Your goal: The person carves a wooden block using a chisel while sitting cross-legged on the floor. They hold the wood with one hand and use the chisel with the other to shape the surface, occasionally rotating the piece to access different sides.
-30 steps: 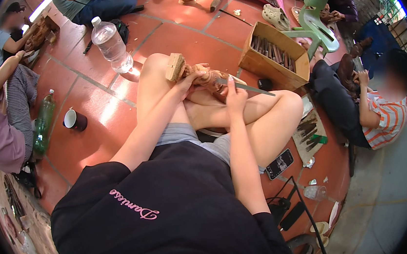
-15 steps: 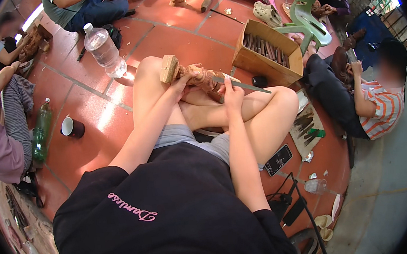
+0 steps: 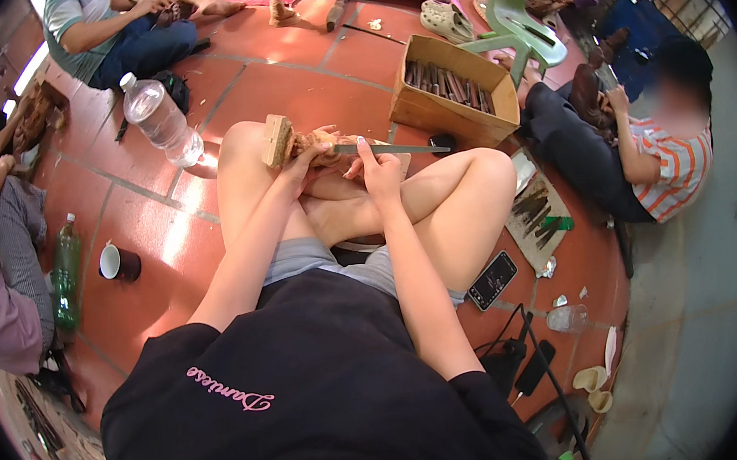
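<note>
Over my crossed legs lies a carved wooden figure (image 3: 277,141) with a pale square block at its left end. My left hand (image 3: 305,163) is closed around its middle, fingers wrapped over the wood. A flat grey metal file (image 3: 409,148) is gripped in my right hand (image 3: 377,174), with the thumb laid along it. The file's left end reaches the carving beside my left fingers; its other end points right, over my knee. My hands hide much of the figure's right part.
A cardboard box (image 3: 454,102) of wooden-handled tools stands beyond my right knee, near a green plastic chair (image 3: 512,16). Right of me lie a cloth (image 3: 533,205) with tools and a phone (image 3: 492,280). Bottles (image 3: 161,117) and a cup (image 3: 120,263) stand left. Several people sit around.
The view has shifted, so everything sits further left. The file has slid left across the carving and lies more level, with my right hand closer to my left.
</note>
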Action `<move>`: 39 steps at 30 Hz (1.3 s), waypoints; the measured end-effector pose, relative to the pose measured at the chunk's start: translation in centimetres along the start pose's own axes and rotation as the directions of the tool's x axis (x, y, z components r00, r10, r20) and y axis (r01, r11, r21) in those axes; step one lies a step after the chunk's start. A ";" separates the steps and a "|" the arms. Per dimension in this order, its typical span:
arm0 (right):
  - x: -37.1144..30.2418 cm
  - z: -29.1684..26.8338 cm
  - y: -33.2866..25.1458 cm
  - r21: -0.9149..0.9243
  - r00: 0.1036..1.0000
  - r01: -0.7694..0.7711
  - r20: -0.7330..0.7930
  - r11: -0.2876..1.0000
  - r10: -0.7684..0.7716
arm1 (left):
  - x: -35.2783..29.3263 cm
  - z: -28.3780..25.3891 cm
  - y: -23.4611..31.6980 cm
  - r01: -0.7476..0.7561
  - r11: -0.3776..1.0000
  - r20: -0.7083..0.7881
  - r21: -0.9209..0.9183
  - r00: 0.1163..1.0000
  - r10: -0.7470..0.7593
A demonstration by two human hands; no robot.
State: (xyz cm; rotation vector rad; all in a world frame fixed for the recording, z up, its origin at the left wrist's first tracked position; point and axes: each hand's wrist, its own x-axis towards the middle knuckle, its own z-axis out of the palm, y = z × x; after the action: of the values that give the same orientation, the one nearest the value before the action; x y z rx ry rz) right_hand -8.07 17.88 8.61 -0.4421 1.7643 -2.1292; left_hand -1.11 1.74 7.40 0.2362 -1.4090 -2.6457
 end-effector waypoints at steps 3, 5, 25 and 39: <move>0.3 -1.4 0.5 -0.074 0.997 -0.053 -0.066 0.996 0.048 | -0.3 0.3 0.3 0.013 1.000 -0.008 -0.003 1.000 -0.013; 0.2 -1.9 0.6 0.017 0.991 -0.039 -0.128 0.999 0.041 | -0.5 0.1 0.1 0.035 0.999 -0.027 -0.022 0.999 -0.035; -0.4 0.9 -0.6 -0.102 0.994 0.106 0.025 0.989 -0.104 | -0.2 -0.4 -0.6 0.019 1.000 -0.121 -0.008 0.992 -0.020; 0.2 -0.1 2.0 0.163 0.986 -0.126 0.126 0.979 0.106 | -0.1 -0.1 -0.6 0.037 0.999 -0.144 0.034 0.989 -0.032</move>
State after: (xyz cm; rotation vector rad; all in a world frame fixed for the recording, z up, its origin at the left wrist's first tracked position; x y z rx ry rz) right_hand -8.16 17.58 6.64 -0.3985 1.4926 -2.1058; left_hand -1.02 2.04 6.82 0.4491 -1.4206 -2.5733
